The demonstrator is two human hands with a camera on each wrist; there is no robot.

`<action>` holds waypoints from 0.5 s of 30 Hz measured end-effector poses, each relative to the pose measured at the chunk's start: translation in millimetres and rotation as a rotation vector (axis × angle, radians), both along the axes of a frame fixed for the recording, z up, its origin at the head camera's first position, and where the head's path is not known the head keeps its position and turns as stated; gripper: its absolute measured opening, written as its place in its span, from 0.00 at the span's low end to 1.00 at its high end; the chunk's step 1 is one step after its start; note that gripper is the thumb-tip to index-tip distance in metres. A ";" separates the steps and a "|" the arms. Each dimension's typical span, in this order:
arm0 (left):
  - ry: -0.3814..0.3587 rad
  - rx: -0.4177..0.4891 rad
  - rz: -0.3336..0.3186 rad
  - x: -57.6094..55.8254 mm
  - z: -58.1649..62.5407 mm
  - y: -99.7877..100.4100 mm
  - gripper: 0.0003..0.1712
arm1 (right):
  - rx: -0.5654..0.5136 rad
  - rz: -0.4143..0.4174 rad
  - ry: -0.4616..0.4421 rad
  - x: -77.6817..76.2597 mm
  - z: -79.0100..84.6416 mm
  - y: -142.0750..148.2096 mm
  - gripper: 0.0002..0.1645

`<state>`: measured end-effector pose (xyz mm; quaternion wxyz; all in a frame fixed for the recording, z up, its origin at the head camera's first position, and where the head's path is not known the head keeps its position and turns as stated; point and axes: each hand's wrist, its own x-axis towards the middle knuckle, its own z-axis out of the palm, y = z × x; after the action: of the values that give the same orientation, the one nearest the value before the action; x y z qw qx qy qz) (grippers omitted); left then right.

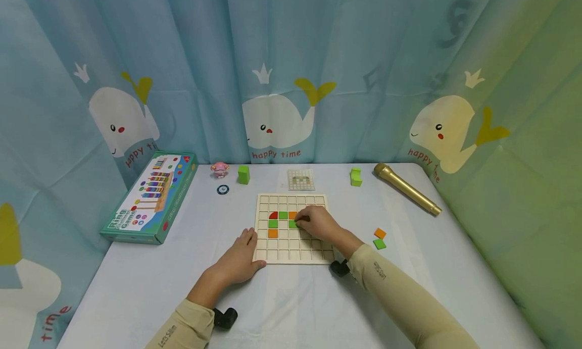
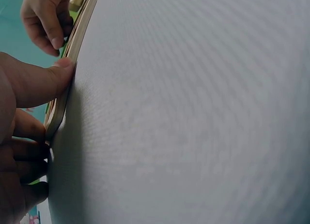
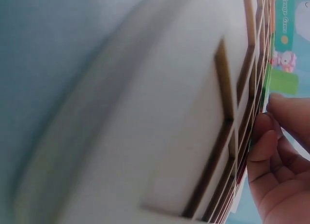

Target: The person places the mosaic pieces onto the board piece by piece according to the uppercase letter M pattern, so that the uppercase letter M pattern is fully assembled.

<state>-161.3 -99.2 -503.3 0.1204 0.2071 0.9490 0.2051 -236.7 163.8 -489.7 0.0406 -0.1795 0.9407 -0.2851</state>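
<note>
A pale wooden grid board (image 1: 282, 256) lies mid-table. Near its centre, a red rounded tile (image 1: 274, 215), a green tile (image 1: 283, 215) and an orange tile (image 1: 293, 215) make a row. Below them are a left green tile (image 1: 273, 223), a right green tile (image 1: 292, 224) and a lower orange tile (image 1: 273, 233). My right hand (image 1: 318, 222) has curled fingers pinching at the right green tile, partly covering it. With fairly straight fingers, my left hand (image 1: 238, 258) steadies the board's lower left corner, its thumb (image 2: 46, 81) against the edge.
Behind the board lies a pattern card (image 1: 301, 180). Loose orange (image 1: 380, 233) and green (image 1: 379, 244) tiles lie to the right. A gold microphone (image 1: 406, 189), green blocks (image 1: 243, 175), a pink figurine (image 1: 220, 169), a round chip (image 1: 223, 189) and a game box (image 1: 150, 197) surround it.
</note>
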 end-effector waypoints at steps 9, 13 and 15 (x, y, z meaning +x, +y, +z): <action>0.008 -0.001 -0.003 0.3 0.8 -0.3 0.49 | -0.013 -0.051 0.001 8.0 0.4 13.2 0.05; 0.004 -0.007 -0.001 -0.1 0.0 -0.2 0.50 | -0.026 -0.069 -0.006 10.8 2.0 21.4 0.04; 0.002 0.000 0.001 0.3 0.1 -0.3 0.50 | -0.032 -0.074 -0.013 11.9 2.8 25.9 0.04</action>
<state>-161.0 -99.5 -503.2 0.1196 0.2068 0.9491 0.2051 -224.9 189.7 -486.9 0.0332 -0.1433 0.9417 -0.3026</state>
